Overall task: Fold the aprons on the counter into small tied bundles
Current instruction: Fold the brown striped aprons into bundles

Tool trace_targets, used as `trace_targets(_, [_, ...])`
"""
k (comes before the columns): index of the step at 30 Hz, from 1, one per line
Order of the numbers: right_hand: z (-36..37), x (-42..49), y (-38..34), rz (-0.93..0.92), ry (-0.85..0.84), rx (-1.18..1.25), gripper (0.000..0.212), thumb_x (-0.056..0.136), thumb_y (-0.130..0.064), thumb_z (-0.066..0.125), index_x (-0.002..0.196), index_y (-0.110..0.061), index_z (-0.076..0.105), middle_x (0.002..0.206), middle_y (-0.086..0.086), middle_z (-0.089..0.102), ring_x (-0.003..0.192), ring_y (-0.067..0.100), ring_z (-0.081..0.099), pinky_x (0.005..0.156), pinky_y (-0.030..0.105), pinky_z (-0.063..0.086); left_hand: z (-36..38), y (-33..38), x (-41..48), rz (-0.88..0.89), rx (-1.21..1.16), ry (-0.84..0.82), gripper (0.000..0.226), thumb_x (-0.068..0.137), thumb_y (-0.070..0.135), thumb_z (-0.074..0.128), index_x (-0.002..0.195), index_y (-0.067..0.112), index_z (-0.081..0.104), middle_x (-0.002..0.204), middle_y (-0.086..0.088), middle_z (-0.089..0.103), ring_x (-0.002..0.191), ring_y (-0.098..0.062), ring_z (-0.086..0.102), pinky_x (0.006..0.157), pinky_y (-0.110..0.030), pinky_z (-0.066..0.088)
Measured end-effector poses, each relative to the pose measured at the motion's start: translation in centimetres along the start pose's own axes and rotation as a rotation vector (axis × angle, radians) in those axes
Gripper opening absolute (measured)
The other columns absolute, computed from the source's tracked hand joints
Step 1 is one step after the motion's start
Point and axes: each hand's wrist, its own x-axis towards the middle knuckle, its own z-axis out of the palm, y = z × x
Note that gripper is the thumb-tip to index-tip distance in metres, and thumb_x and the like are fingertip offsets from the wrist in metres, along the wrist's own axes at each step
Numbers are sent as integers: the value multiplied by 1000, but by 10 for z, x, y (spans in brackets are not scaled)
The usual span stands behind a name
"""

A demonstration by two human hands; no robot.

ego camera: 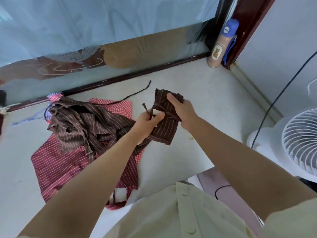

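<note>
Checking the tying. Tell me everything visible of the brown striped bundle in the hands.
The brown striped bundle is folded cloth with thin pale stripes, an oblong packet held over the counter. A dark strap wraps its middle. The right hand grips its top; the left hand pinches the strap ends.

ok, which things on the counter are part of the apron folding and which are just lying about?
In the job: brown striped bundle held in the right hand; its tie, pinched by the left hand; loose brown striped apron; red striped apron; red checked apron.

Lying about: bottle in the corner; white fan; black cable.
</note>
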Motion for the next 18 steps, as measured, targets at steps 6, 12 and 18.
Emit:
trace_targets(6, [-10, 8, -23, -291, 55, -125, 26, 87, -31, 73, 102, -10, 69, 101, 10, 73, 94, 23, 70, 86, 40, 57, 20, 13, 10, -102, -238, -59, 33, 92, 47, 57, 116, 25, 58, 102, 3, 74, 97, -17, 71, 80, -35, 57])
trace_targets(12, [-27, 12, -75, -515, 126, -174, 12, 86, -35, 72, 91, -25, 67, 97, 4, 73, 93, 18, 69, 89, 42, 56, 48, 61, 44, 109, -145, 43, 19, 97, 30, 57, 111, 18, 58, 101, -8, 69, 89, -25, 68, 85, -46, 57])
trace_targets(18, [-75, 27, -171, -523, 304, 60, 49, 90, -56, 57, 96, -8, 62, 93, 5, 70, 88, 20, 69, 88, 35, 55, 85, 133, 85, 301, 127, -211, 30, 95, 27, 61, 121, 15, 59, 105, -1, 72, 95, -13, 70, 79, -29, 57])
